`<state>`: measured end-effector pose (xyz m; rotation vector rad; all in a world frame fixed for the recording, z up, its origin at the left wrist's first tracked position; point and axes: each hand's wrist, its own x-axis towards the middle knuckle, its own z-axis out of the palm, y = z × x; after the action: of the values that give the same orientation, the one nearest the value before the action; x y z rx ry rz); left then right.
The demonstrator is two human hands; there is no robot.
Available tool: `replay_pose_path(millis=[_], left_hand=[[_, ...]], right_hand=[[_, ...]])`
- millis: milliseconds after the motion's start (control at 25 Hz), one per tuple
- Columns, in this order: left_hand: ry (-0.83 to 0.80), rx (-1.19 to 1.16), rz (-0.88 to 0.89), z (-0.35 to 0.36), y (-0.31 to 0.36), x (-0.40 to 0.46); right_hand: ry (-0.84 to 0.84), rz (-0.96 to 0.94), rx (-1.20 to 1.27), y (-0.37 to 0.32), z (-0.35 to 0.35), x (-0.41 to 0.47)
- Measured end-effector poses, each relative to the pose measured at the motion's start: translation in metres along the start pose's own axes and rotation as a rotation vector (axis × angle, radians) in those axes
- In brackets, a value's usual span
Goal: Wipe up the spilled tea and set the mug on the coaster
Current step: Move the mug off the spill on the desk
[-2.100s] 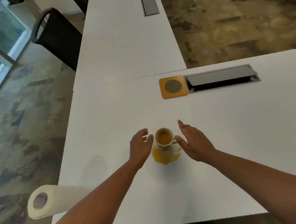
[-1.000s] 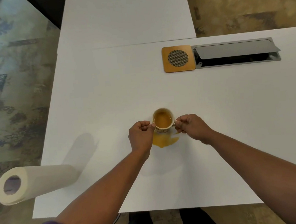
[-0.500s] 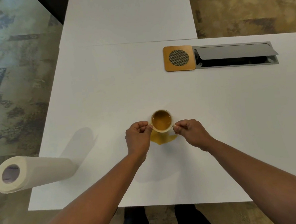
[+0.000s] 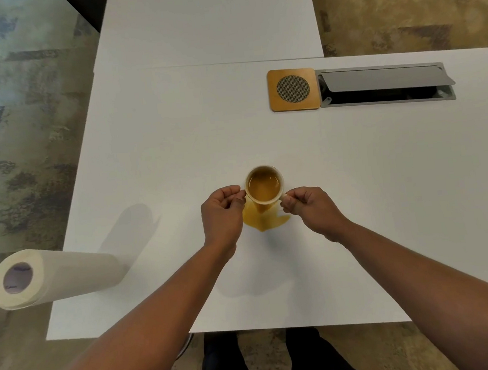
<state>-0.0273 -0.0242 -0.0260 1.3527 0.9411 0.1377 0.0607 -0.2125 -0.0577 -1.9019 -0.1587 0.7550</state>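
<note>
Both hands (image 4: 269, 209) grip mug (image 4: 264, 188) (over spill (image 4: 265, 220)).

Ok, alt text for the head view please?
Both hands, left hand and right hand, hold a full mug above a tea puddle on a white table. A coaster sits farther back; a paper towel roll stands left.

This looks like an office or meeting room. Two plain white rectangular benches (image 4: 387, 200) butt together in an L, and beyond the right hand (image 4: 314, 211) a grey metal cable hatch (image 4: 385, 86) with a hinged flap is set flush into the top. Under and around the furniture lies mottled brown-and-grey commercial carpet (image 4: 18, 147), and past the left hand (image 4: 221, 213) a dark chair back (image 4: 85, 6) stands at the far bench's edge.
</note>
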Motion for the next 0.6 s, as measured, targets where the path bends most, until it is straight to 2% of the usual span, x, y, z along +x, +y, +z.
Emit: replay_pose_path(millis=[600], left_hand=[[-0.025, -0.008, 0.003, -0.0070, 0.0028, -0.0018]], right_hand=[[-0.031, 0.013, 0.007, -0.0015, 0.0059, -0.0022]])
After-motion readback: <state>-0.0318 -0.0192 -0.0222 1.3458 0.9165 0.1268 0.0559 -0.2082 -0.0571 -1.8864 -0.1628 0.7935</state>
